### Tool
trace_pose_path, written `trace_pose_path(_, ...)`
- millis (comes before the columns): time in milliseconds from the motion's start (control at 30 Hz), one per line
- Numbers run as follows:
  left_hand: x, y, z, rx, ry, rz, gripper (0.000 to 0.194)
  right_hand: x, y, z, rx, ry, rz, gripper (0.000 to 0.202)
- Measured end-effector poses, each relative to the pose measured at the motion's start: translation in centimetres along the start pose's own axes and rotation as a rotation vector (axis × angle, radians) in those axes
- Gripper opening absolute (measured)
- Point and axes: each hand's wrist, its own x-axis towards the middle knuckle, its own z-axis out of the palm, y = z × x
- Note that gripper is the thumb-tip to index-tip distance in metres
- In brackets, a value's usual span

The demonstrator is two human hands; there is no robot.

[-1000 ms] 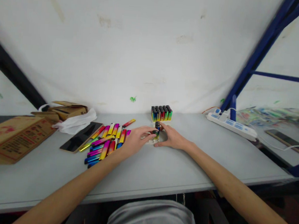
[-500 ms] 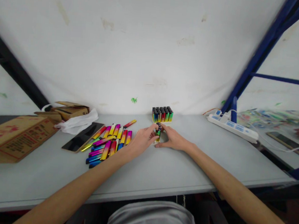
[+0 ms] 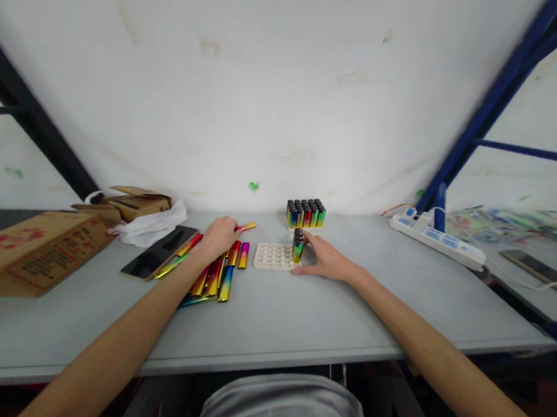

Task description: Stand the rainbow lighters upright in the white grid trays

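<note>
A pale tray with rows of round holes [image 3: 273, 257] lies on the table in front of me. Several lighters [image 3: 297, 246] stand upright at its right end. Beside them is my right hand [image 3: 321, 258], thumb and fingers spread around the tray's right end. My left hand [image 3: 221, 236] is over the loose shiny lighters [image 3: 226, 283] on the left, its fingers bent at a red and yellow lighter [image 3: 247, 226]; its fingertips are partly hidden, so the grip cannot be made out. Farther back, a full block of black-topped lighters [image 3: 305, 214] stands near the wall.
At the left are a cardboard box [image 3: 39, 247], a smaller open box [image 3: 138, 204], a white plastic bag [image 3: 154, 224] and a dark phone [image 3: 159, 252]. A power strip [image 3: 437, 241] lies at the right, near a blue metal frame [image 3: 489, 103].
My left hand has moved left from the tray to the loose lighters, uncovering the tray's holes. My right hand stays at the tray's right end. The view has shifted slightly.
</note>
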Motion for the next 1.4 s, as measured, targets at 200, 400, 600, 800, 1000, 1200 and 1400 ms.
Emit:
trace_pose_path(200, 0.0, 1.3, -1.0, -0.237, 0.151, 0.055, 0.022, 0.0, 0.0, 0.0, -0.001, 0.008, -0.007, 0.106)
trace_pose_path(400, -1.6, 4.6, -2.7, -1.021, 0.072, -0.041, 0.036, 0.0, 0.0, 0.1, -0.005, 0.003, -0.004, 0.108)
trace_pose_path(600, -4.3, 7.6, -3.2, -1.406, -0.159, -0.052, 0.036, 0.0, 0.3, 0.2, -0.003, 0.013, -0.013, 0.106)
trace_pose_path(800, -5.8, 8.9, -2.1, -1.509, -0.38, -0.118, 0.026, 0.0, 0.2, 0.2, 0.017, 0.021, -0.03, 0.101)
trace_pose_path(1000, -6.5, 9.9, -1.1, -1.394, -0.422, -0.139, 0.041, -0.1, 0.1, 0.0, -0.009, 0.01, -0.031, 0.101)
trace_pose_path(1200, -6.6, 9.9, -1.0, -1.319, -0.362, -0.096, 0.048, -0.1, 0.3, 0.1, -0.015, 0.02, -0.049, 0.097)
trace_pose_path(1400, -6.8, 10.3, -1.8, -1.322, -0.337, -0.1, 0.045, -0.1, 0.1, 0.0, -0.016, 0.013, -0.041, 0.098)
